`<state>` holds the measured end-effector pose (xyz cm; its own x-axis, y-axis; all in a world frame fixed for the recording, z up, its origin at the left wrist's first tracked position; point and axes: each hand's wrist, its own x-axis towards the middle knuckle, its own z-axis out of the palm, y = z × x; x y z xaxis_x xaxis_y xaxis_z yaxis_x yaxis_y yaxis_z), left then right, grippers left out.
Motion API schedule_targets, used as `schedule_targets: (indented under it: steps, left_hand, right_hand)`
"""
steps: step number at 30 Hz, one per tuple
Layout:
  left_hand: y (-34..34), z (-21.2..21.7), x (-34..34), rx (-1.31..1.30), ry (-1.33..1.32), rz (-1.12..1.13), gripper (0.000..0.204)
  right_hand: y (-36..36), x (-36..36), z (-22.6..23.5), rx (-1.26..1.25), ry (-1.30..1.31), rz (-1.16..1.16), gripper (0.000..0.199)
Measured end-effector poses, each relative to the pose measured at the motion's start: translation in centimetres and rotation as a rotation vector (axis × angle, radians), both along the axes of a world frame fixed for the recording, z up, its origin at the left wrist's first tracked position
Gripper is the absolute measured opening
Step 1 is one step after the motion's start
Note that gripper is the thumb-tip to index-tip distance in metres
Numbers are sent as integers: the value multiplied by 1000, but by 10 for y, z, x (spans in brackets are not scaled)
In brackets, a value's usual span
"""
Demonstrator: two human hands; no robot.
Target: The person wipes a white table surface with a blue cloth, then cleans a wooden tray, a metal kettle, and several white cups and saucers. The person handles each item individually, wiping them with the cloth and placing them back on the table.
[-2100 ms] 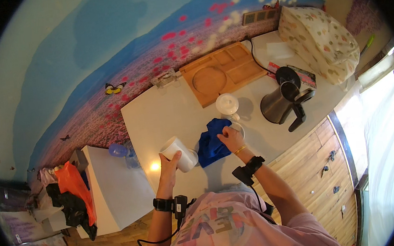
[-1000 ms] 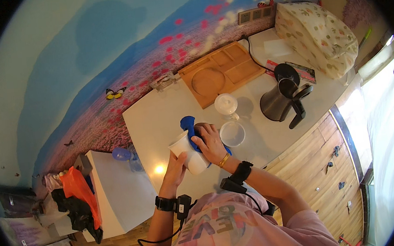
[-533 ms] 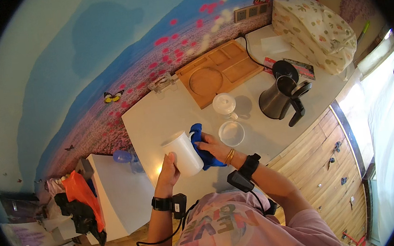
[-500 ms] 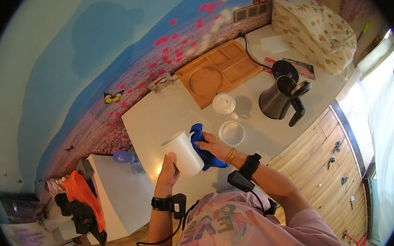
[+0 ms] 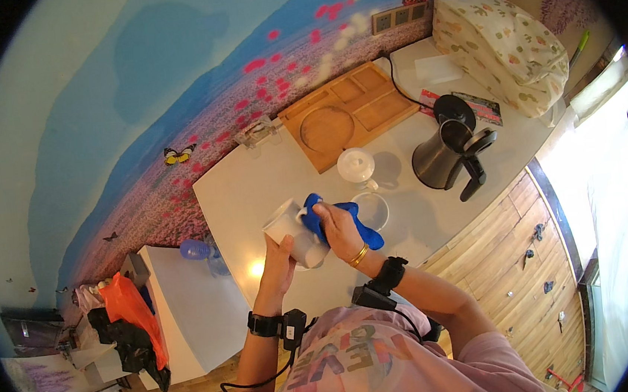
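Note:
A tall white cylindrical cup is tilted above the white table, its rim pointing up and left. My left hand grips it from the near left side, fingers partly behind it. A blue cloth is bunched in my right hand and pressed against the cup's right side near the rim. One end of the cloth hangs over a round clear glass dish, partly hiding it. Just beyond the dish stands a white lidded cup with a handle.
A dark metal kettle with its lid raised stands at the right. Behind lie a wooden tray and a patterned cloth cover. A clear plastic holder sits by the wall. Lower left are a white cabinet and orange bag.
My right hand has shifted up with the blue cloth, which now spreads right across the glass dish. The white cup has turned slightly and moved a little right in my left hand.

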<state>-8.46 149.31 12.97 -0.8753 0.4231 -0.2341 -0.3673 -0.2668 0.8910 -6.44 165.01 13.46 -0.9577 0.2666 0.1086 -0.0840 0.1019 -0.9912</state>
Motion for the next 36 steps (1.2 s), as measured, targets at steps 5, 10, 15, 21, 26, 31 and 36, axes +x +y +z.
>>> schedule_targets:
  steps: [5,10,15,21,26,31,36]
  left_hand:
    - [-8,-4,-3,-33,26,27,79]
    - [-11,-7,1,-69,-77,-9,76]
    - [-10,-6,-4,-46,-84,-45,73]
    - [-2,-3,-7,4,-148,8,61]
    - [-4,-4,-26,34,-47,187,49]
    - [4,-9,-19,73,-126,131,52]
    - [11,-10,-14,55,-117,124,53]
  right_hand:
    - [2,6,2,-84,-2,150,30]
    - [7,3,1,4,43,159,19]
    - [6,3,1,211,163,192,29]
    - [5,-8,-4,84,113,71,29]
    - [6,8,-12,131,104,229,28]
    - [7,-6,-14,281,236,71,37]
    - [2,-8,-14,-38,-76,291,49]
